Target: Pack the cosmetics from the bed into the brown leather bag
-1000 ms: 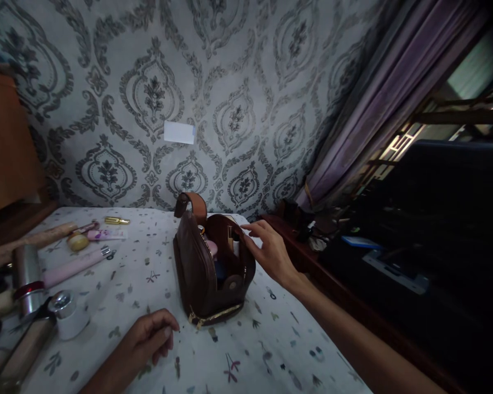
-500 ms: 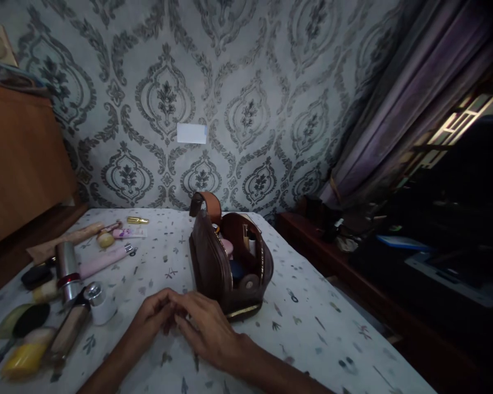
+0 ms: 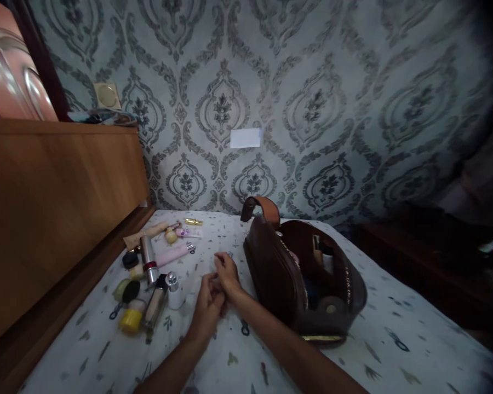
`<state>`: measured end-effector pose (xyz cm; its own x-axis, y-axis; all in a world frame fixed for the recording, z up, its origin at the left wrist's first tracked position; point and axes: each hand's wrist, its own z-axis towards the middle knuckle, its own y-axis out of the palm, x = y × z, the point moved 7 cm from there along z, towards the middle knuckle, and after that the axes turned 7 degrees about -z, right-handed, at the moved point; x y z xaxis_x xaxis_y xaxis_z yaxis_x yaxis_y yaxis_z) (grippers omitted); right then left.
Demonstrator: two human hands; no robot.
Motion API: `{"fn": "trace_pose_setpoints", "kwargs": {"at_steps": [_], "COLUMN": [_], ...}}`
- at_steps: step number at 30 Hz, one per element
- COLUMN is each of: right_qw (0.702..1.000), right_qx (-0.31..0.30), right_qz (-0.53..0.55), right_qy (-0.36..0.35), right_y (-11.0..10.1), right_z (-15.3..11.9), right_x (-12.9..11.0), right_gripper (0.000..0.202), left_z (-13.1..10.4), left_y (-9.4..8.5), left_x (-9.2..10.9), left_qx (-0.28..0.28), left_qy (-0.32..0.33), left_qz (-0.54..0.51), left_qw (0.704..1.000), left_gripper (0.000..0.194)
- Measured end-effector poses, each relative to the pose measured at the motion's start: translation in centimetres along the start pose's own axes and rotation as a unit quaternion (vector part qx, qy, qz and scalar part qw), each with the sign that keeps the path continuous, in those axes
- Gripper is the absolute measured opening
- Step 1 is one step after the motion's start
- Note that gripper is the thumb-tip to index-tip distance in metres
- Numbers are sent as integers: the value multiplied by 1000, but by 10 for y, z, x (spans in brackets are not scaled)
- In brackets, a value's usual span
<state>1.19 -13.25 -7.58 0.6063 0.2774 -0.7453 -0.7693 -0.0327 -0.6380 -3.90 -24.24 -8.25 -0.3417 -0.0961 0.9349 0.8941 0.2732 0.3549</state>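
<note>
My left hand (image 3: 207,309) and my right hand (image 3: 227,275) meet above the patterned sheet, the right one a little farther out. Fingers on both are loosely curled inward, and I see nothing held in either. Just right of them stands a dark brown leather cosmetic bag (image 3: 273,273), unzipped, its strap handle (image 3: 267,208) sticking up at the back. Inside the bag a small tube (image 3: 317,249) and a white-bodied item (image 3: 327,260) lean against the wall. Left of my hands are a white roller bottle (image 3: 175,293) and a foundation bottle (image 3: 155,306).
More cosmetics lie at the left: a yellow jar (image 3: 131,317), a silver-and-red cylinder (image 3: 148,260), a pink tube (image 3: 171,255), a purple-white tube (image 3: 189,233) and a gold tube (image 3: 193,221). A wooden cabinet (image 3: 66,208) borders the left; patterned wallpaper (image 3: 312,104) rises behind.
The view has swung left, so the bag and cosmetics appear farther right. My right hand has shifted from beside my left hand to just beyond it, fingers raised.
</note>
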Motion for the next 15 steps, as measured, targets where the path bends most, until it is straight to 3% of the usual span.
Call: {"fn": "trace_pose_setpoints", "kwargs": {"at_steps": [7, 15], "right_qw": [990, 961], "right_qx": [-3, -30], "right_qz": [-143, -250], "right_qy": [-1, -118], "right_y": [37, 62], "right_z": [67, 128], "right_x": [-36, -74], "right_gripper": [28, 34], "left_z": [3, 1], "left_y": [-8, -5], "left_x": [-9, -21], "left_qx": [44, 31], "left_qy": [-13, -30], "left_qz": [-19, -27], "left_qw": [999, 999], "left_gripper": [43, 39]}}
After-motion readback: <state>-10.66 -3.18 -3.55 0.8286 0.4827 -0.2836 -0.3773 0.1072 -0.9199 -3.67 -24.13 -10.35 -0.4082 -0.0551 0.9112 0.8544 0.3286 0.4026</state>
